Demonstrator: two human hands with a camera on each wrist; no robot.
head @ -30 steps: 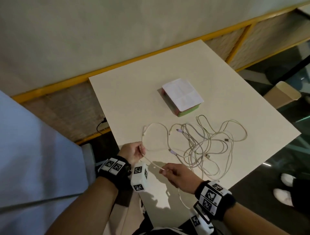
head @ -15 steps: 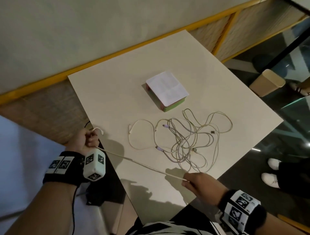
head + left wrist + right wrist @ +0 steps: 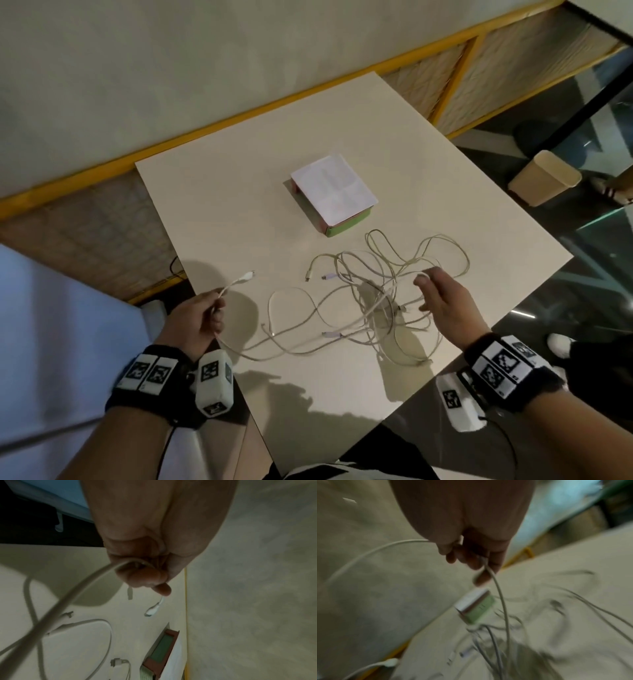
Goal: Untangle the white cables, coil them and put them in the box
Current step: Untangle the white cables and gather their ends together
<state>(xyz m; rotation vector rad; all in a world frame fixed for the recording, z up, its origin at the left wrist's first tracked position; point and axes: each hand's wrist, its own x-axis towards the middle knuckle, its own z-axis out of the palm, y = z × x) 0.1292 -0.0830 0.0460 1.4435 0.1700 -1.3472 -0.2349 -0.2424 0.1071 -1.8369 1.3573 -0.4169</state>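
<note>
I see the left hand (image 3: 195,320) at the surface's (image 3: 219,212) left edge, fingers curled round one white cable (image 3: 236,282) close to its end; the plug (image 3: 247,275) sticks out past the fist, above the surface. In the left wrist view the same cable (image 3: 72,595) runs out from under the thumb (image 3: 140,576), with the plug (image 3: 152,610) hanging beyond the knuckles.

Right hand (image 3: 442,305) is over the tangle of white cables (image 3: 373,298), near the right edge. In the right wrist view its fingers (image 3: 481,568) are curled and one strand (image 3: 500,601) passes between them, so I log it as pinching a strand of the tangle; that view is blurred.

The tangle lies on the front right part of the surface, with two lilac-tipped plugs (image 3: 329,276) showing in it. The box (image 3: 334,195) sits mid-surface, just behind the tangle and apart from it, its white lid (image 3: 334,186) on top.

A tan bin (image 3: 544,183) stands on the floor beyond the right edge.
</note>
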